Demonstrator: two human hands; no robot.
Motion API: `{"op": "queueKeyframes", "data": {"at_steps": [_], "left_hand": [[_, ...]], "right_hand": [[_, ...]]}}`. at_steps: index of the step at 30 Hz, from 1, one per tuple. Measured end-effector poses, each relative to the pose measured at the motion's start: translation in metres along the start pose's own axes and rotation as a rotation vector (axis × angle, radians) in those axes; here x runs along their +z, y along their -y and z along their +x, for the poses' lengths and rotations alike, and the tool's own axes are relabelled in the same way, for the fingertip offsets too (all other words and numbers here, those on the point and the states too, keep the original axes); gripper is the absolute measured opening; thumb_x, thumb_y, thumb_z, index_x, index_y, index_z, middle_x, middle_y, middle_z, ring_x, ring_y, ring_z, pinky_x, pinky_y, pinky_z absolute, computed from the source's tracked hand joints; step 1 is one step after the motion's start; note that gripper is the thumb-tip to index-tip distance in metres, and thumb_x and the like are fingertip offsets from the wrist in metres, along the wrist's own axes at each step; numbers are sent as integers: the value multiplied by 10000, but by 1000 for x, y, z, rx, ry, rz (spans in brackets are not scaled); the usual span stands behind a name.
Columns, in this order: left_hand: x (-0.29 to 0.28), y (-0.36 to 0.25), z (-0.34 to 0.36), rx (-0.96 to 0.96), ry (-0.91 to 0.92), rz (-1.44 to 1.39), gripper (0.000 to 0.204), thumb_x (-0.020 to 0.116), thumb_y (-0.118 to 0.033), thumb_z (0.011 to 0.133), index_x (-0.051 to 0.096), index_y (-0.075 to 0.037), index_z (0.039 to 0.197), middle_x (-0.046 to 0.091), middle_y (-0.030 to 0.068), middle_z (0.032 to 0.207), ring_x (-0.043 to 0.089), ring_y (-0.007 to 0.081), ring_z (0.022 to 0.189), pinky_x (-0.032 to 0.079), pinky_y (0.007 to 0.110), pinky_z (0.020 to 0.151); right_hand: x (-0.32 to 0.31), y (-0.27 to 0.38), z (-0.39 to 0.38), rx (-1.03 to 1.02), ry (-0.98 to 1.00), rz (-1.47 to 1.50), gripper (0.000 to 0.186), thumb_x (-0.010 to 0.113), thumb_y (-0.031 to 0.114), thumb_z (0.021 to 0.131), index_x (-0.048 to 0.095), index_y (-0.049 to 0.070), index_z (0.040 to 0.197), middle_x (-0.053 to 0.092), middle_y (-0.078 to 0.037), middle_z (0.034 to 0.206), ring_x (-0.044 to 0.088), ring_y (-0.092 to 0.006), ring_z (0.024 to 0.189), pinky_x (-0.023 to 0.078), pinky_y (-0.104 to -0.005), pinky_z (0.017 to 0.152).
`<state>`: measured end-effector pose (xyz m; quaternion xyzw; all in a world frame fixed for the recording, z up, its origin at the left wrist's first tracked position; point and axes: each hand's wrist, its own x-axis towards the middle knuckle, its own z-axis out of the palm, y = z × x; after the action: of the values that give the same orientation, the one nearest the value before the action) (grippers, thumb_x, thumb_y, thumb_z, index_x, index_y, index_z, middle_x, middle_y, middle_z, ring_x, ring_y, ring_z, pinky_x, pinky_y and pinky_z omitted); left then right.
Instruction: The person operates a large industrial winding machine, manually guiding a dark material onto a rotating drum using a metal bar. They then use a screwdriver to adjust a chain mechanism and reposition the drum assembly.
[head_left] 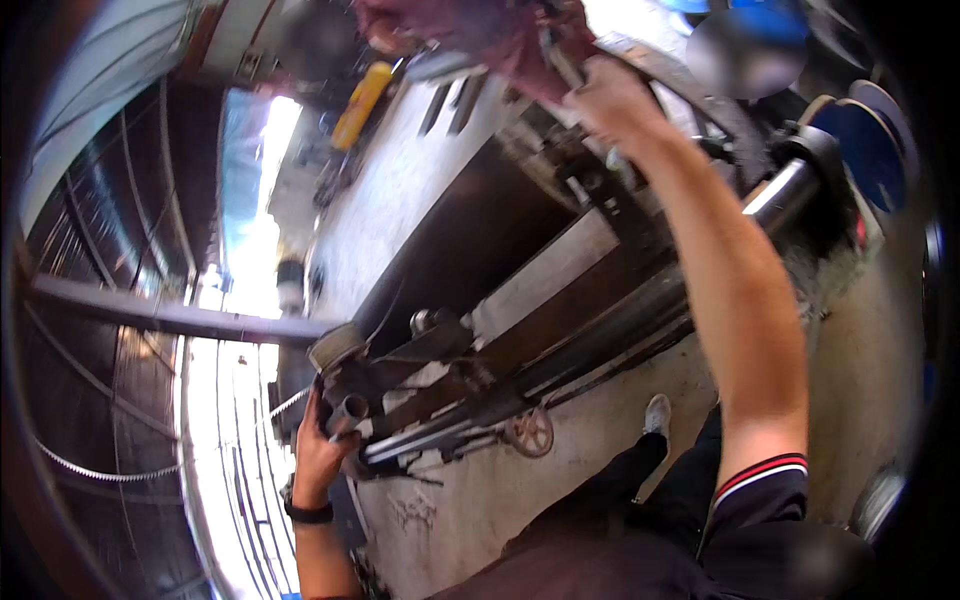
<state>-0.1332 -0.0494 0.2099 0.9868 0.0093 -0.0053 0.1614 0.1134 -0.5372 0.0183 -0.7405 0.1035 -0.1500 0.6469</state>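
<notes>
A long, dark lathe-like machine [560, 375] runs diagonally from lower left to upper right in front of me. My left hand [322, 450] grips its near-left end. The fingers reach up along the dark casting, and the thumb lies beside a short metal tube [348, 415]. Far to the upper right, my right arm stretches across the machine. My right hand [608, 105] is closed at the edge of a dark red cloth [500, 45], by a narrow metal-looking piece. What exactly its fingers hold is hidden.
A small reddish handwheel [530, 430] sits on the machine's near side. A shiny cylinder [790, 190] lies at its right end. Blue round-topped items [865, 150] stand at far right. A yellow object [362, 105] is beyond. A toothed band [110, 475] hangs at left.
</notes>
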Motion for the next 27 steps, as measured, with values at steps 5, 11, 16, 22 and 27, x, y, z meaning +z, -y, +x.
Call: {"op": "queueKeyframes", "data": {"at_steps": [5,11,16,22,27], "left_hand": [[20,-2,16,-70,-32,-34,974,792,23,649,393,22,1538,606,184,1402,583,268,1294,445,369,1099],[4,-14,29,-182,-2,-35,932,862,-34,682,433,9,1509,645,179,1345,645,261,1214,491,366,1053],[3,-14,33,-110,14,10,937,880,-46,688,423,31,1502,633,195,1361,634,272,1232,479,365,1069],[11,-21,30,-68,-19,26,942,857,-13,675,435,-26,1517,622,198,1366,617,292,1250,461,383,1087],[9,-21,16,-108,1,148,854,790,-25,737,421,69,1501,566,243,1446,572,301,1319,427,377,1124]], "right_hand": [[-12,-12,40,31,11,50,315,659,137,912,638,-53,1163,644,-94,859,588,-171,731,460,-390,651],[13,-45,84,75,61,207,271,619,152,919,645,-53,1095,577,-77,723,488,-160,587,372,-371,543],[9,-1,106,-139,120,182,270,619,171,963,668,-9,1157,708,-104,908,678,-181,844,523,-323,739],[79,30,16,-323,-378,258,242,616,176,965,695,17,1130,677,-172,945,673,-277,869,528,-369,740],[222,28,-62,-604,549,-78,318,603,62,910,688,38,1215,609,-179,1102,658,-342,980,551,-436,858]]}}
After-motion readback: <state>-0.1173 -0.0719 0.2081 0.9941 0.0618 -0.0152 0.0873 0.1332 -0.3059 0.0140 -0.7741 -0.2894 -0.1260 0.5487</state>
